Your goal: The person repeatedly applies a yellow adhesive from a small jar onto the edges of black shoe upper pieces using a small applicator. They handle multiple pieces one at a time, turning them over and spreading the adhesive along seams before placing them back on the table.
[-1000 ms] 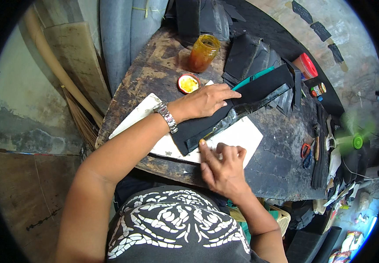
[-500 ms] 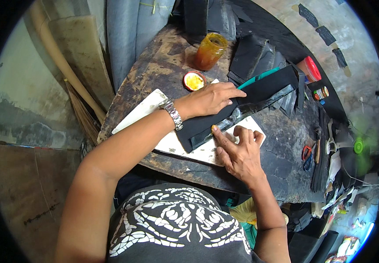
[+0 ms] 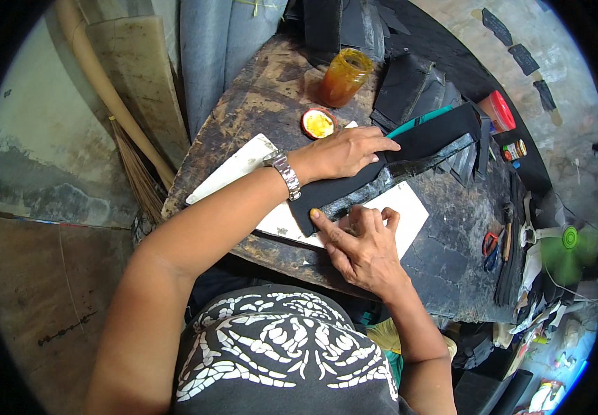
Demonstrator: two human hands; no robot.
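Head view: our left hand (image 3: 344, 153) presses flat on the long black leather strip (image 3: 382, 173), which runs lower-left to upper-right; our right hand (image 3: 361, 245), index finger extended, touches its near end.

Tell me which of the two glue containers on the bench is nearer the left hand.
The small round tin of yellow glue, just above the left hand. The amber jar stands taller and farther back.

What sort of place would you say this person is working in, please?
Probably a small leather or shoe-repair workshop: a worn, stained workbench, a long black strip under both hands, an amber glue jar and scissors.
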